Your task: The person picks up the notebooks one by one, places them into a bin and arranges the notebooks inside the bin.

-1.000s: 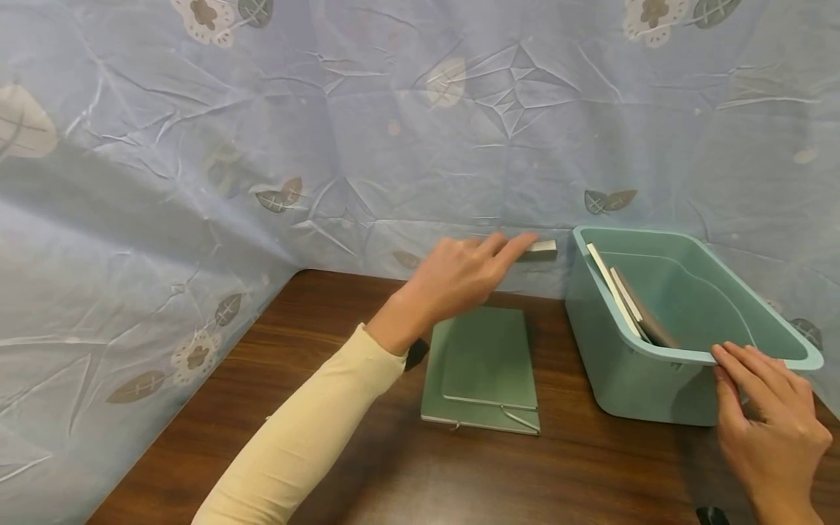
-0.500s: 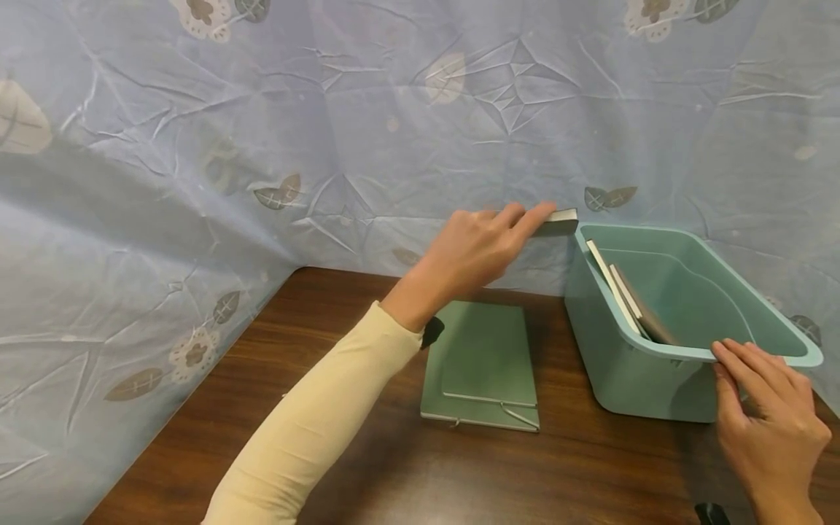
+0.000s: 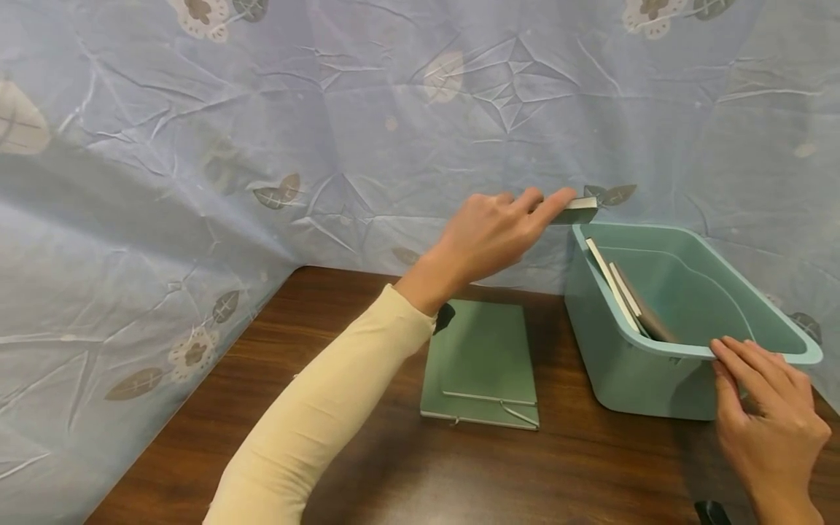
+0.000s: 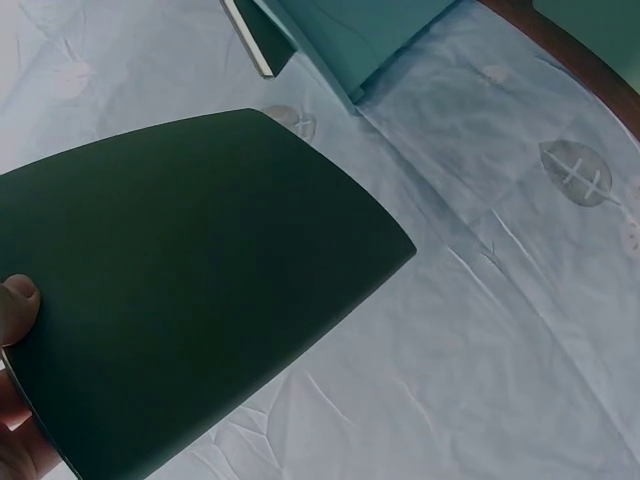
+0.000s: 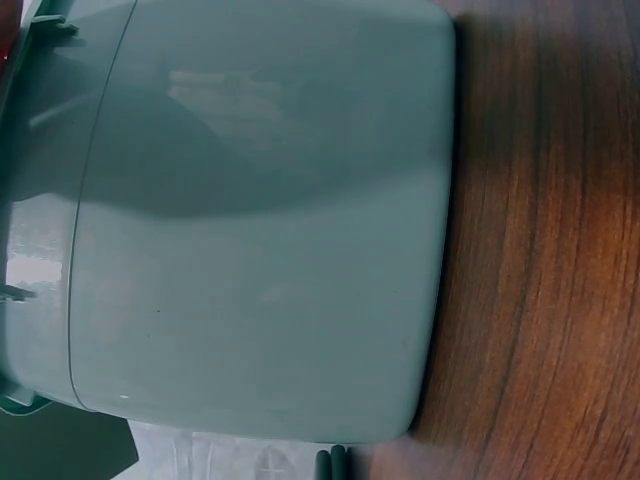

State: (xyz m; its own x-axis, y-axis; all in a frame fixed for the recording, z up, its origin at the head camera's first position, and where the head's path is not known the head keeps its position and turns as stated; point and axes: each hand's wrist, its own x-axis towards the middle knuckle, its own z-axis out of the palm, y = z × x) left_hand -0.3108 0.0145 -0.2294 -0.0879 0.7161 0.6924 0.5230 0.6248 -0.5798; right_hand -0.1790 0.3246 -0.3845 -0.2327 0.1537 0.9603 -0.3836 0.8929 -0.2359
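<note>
Clearly, a book (image 4: 220,260) is gripped in the left hand (image 3: 492,239); the bin (image 3: 646,383) ahead is pinched by the right hand (image 3: 771,414), seemingly for steadiness.

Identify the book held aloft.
The dark green book in the left hand; it alone is held up, while two green books lie stacked on the table and other books lean inside the bin.

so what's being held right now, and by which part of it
The left hand grips a dark green book by one edge; the right hand holds the bin by its near rim.
</note>
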